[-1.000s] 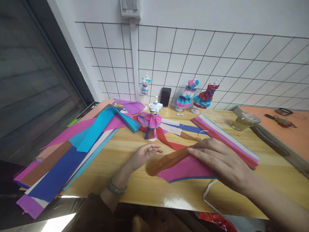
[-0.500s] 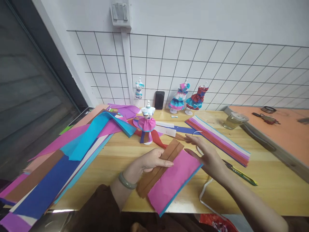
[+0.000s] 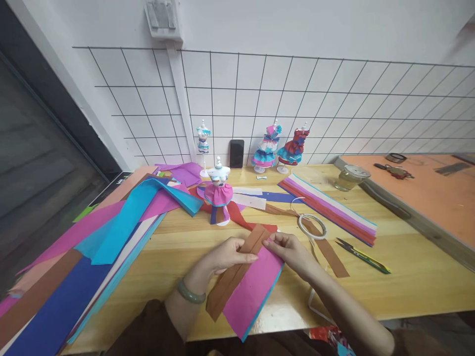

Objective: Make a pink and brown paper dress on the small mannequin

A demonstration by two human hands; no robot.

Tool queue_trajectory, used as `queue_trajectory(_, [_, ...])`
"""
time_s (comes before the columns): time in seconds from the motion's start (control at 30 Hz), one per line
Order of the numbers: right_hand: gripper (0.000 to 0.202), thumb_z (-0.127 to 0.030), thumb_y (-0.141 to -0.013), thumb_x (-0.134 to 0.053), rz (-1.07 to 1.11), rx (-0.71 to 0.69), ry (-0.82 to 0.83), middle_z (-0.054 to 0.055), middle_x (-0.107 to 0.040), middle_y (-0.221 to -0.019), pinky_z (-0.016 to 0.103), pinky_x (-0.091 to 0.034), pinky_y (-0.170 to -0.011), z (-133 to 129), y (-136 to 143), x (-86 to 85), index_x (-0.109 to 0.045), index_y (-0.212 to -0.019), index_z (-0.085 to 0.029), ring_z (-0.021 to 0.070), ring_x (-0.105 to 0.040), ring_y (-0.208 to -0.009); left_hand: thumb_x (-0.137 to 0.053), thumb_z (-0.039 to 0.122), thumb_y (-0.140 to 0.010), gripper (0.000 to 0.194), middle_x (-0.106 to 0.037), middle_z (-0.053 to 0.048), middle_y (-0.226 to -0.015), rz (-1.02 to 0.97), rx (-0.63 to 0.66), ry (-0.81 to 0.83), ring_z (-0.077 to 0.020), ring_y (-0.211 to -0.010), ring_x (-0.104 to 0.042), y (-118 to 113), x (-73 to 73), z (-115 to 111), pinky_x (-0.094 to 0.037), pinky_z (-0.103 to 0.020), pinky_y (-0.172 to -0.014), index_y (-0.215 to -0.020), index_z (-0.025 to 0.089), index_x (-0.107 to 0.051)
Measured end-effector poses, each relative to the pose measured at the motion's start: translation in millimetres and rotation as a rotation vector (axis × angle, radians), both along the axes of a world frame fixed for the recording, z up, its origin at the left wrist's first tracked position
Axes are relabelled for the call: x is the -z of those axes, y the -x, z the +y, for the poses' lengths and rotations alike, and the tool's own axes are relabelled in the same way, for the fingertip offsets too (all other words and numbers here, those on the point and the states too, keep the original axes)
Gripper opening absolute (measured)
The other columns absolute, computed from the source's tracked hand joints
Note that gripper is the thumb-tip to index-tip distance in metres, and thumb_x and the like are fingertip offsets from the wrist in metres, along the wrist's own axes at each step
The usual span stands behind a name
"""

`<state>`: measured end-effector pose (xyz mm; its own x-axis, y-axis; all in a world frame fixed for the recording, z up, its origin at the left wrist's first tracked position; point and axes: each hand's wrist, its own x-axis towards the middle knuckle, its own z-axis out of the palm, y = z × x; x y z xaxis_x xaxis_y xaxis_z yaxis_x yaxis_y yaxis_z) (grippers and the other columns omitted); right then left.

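My left hand [image 3: 232,254] is closed on a folded brown paper strip [image 3: 232,279], its thumb lying on top. Joined along the strip's right side is a pink paper panel [image 3: 254,289] with a blue lower edge. At the upper end of the panel, where pink meets brown, my right hand [image 3: 291,251] pinches the paper between thumb and fingers. Both hands hold the piece above the table's front part. Just beyond stands a small dress form [image 3: 218,185] in a pink skirt with blue trim. Right of my right hand lie a tape roll [image 3: 312,226] and thread snips [image 3: 363,255].
Long coloured paper strips [image 3: 79,291] spread over the left side. A phone [image 3: 236,154] leans on the tiled wall among several dressed forms [image 3: 265,148]. Layered strips [image 3: 330,210], a glass jar [image 3: 352,178] and a raised orange surface [image 3: 426,193] are on the right.
My right hand has come in from the right, from spread fingers to a pinch on the panel's upper edge. My left hand keeps its hold. The view has shifted slightly right.
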<state>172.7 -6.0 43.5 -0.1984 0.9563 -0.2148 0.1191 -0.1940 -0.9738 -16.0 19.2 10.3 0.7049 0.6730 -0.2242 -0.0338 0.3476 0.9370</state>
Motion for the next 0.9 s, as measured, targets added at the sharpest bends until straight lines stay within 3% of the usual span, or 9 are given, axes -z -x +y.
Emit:
queue_trajectory(0.17, [0.041, -0.054, -0.063, -0.066, 0.012, 0.008, 0.005, -0.005, -0.048, -0.050, 0.021, -0.030, -0.044, 1, 9, 2.7, -0.051, -0.059, -0.016, 0.0068, -0.039, -0.044, -0.065, 0.045, -0.068, 0.037, -0.063, -0.004, -0.071, 0.060, -0.112, -0.060, -0.0146, -0.068, -0.055, 6, 0.1, 6, -0.038, -0.025, -0.063, -0.077, 0.010, -0.067])
queue_trajectory(0.37, [0.042, -0.056, -0.064, -0.065, -0.013, 0.019, -0.003, -0.006, -0.045, -0.049, 0.020, -0.029, -0.043, 1, 7, 7.8, -0.049, -0.060, -0.017, 0.0065, -0.037, -0.043, -0.063, 0.043, -0.071, 0.033, -0.063, -0.003, -0.067, 0.036, -0.183, -0.088, -0.0131, -0.064, -0.054, 5, 6.6, 9, -0.038, -0.025, -0.062, -0.072, 0.010, -0.067])
queue_trajectory(0.57, [0.041, -0.055, -0.069, -0.061, -0.019, -0.034, -0.031, -0.005, -0.046, -0.053, 0.020, -0.030, -0.046, -2, 9, 18.4, -0.049, -0.062, -0.016, 0.0064, -0.038, -0.046, -0.068, 0.035, -0.069, 0.037, -0.067, -0.009, -0.091, -0.044, -0.104, 0.009, -0.0187, -0.084, -0.060, 1, 0.6, 5, -0.042, -0.030, -0.076, -0.096, 0.011, -0.065])
queue_trajectory(0.77, [0.038, -0.052, -0.069, -0.061, -0.059, -0.022, -0.095, -0.002, -0.054, -0.062, 0.022, -0.036, -0.051, -2, 15, 23.9, -0.055, -0.073, -0.015, 0.0092, -0.047, -0.054, -0.068, 0.034, -0.069, 0.035, -0.067, -0.010, -0.095, 0.008, -0.094, -0.023, -0.0201, -0.087, -0.060, 2, 2.8, 4, -0.043, -0.032, -0.078, -0.093, 0.010, -0.066])
queue_trajectory(0.9, [0.038, -0.049, -0.074, -0.057, -0.137, 0.039, -0.147, 0.004, -0.061, -0.076, 0.026, -0.043, -0.062, 0, 0, 23.6, -0.058, -0.086, -0.014, 0.0135, -0.055, -0.066, -0.067, 0.034, -0.070, 0.034, -0.067, -0.010, -0.092, 0.009, -0.109, 0.013, -0.0203, -0.083, -0.061, 3, 5.1, 6, -0.044, -0.033, -0.076, -0.093, 0.010, -0.065])
